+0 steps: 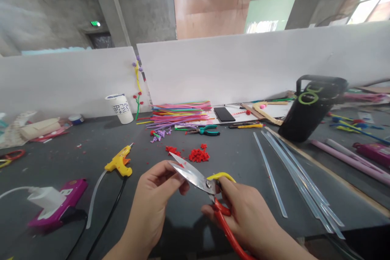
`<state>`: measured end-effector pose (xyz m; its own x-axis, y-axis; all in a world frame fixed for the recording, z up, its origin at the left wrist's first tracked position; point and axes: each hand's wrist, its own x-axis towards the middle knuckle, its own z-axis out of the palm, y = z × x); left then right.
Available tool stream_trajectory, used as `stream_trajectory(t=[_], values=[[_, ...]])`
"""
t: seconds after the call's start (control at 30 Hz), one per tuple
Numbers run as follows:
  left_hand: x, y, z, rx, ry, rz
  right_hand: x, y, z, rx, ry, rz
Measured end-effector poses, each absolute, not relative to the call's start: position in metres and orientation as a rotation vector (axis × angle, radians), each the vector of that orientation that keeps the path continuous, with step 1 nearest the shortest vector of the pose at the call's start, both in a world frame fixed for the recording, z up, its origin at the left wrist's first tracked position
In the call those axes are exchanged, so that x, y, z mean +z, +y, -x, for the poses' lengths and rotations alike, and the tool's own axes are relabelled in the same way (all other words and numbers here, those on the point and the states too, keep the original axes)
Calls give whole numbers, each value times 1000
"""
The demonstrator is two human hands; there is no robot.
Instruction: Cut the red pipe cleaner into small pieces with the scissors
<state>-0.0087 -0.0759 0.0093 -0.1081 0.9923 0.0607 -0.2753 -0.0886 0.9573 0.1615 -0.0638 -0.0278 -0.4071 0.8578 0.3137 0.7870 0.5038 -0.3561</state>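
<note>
My right hand (243, 203) is closed round the scissors (198, 178), which have one red and one yellow handle. Their blades are parted and point up and left. My left hand (155, 191) is pinched beside the blades. At its fingertips a small red fuzzy piece (182, 165) shows between the blades; the fingers hide the rest. Just beyond the scissor tips lie a heap of short red fuzzy pieces (199, 154) and a smaller red heap (173, 150). Purple fuzzy pieces (158, 136) are scattered behind them.
Long coloured pipe cleaners (179, 114) lie at the back, near pliers (207, 130) and a phone (224, 114). On the left are a yellow glue gun (120, 162) and a purple power strip (61, 207). Clear glue sticks (298, 178) and a black bottle (310, 109) occupy the right.
</note>
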Motion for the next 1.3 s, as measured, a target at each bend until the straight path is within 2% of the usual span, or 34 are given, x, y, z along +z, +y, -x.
stream_trajectory(t=[0.67,1.07,1.3], values=[[11,-73,15,1433,1067,-1046,-25,-63,-163,290,-2241,1359],[6,-73,-2,949,1084,-1096,-3,-54,-158,1490,-1573,1124],[-3,-73,-6,823,1048,-1128,-3,-53,-158,1564,-1628,1089]])
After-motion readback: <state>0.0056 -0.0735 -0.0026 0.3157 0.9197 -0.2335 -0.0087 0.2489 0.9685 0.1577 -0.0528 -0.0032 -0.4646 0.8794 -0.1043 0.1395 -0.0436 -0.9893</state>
